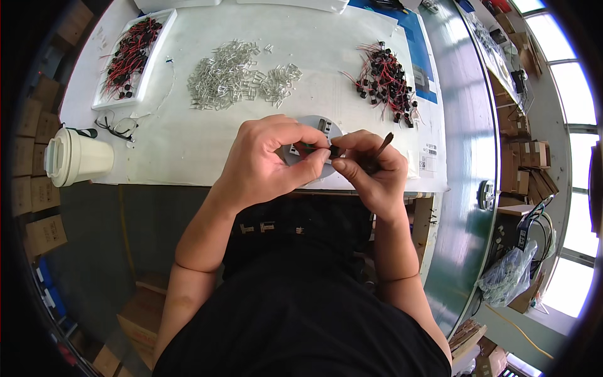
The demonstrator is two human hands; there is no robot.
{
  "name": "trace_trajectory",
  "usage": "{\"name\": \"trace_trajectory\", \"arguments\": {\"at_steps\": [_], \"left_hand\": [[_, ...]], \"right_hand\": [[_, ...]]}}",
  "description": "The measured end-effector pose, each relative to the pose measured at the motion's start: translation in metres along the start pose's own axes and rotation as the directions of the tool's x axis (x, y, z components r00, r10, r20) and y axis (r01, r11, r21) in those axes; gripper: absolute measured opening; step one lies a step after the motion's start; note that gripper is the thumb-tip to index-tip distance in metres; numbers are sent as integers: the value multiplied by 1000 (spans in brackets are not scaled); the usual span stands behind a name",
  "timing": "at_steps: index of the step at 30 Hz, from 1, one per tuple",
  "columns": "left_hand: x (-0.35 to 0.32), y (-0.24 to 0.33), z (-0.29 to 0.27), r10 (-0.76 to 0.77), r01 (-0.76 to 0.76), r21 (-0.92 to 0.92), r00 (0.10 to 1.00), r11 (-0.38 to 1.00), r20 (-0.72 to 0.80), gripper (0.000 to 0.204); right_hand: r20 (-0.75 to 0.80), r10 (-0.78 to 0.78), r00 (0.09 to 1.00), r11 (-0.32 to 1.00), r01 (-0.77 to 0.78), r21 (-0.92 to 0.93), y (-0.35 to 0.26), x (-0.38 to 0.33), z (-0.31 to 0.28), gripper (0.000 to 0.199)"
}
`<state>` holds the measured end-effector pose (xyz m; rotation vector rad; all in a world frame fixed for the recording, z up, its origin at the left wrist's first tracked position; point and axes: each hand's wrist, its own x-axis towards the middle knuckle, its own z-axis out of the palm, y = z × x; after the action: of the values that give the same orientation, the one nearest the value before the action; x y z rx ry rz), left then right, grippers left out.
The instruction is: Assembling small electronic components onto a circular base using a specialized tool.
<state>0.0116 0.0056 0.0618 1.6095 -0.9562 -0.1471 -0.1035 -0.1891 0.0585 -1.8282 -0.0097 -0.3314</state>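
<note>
My left hand point(267, 157) and my right hand point(377, 179) meet above a grey round disc point(312, 122) near the table's front edge. Thumb and forefinger of each hand pinch a small black part point(335, 151) between them; its details are mostly hidden by the fingertips. A thin dark brown stick-like tool point(385, 143) pokes up from the curled fingers of my right hand; its lower end cannot be seen. On the disc, partly covered by my hands, sits a small fixture point(325, 125) with dark and metallic pieces.
Behind my hands lies a heap of clear U-shaped pieces point(226, 78). Black parts with red wires point(384, 81) are piled at right; more fill a white tray point(164, 31) at far left. Eyeglasses point(119, 127) and a cream lidded bucket point(85, 157) are at the left edge.
</note>
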Motion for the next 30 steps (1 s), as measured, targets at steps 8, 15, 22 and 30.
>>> {"name": "trace_trajectory", "arguments": {"at_steps": [8,15,22,30], "left_hand": [[-8,-1,12,-213,204,-282,977,937,1,12],[-11,-9,9,-214,209,-154,977,966,-18,10],[-7,-17,15,-230,221,202,973,954,18,5],[-7,-18,27,-112,42,552,989,833,93,11]], "right_hand": [[-192,-157,969,984,137,-116,14,-10,15,23],[-172,-33,985,986,4,-166,9,-16,6,20],[-112,-70,991,886,10,-464,11,-14,3,21],[-86,67,994,658,-109,-745,-2,-14,14,8]]}}
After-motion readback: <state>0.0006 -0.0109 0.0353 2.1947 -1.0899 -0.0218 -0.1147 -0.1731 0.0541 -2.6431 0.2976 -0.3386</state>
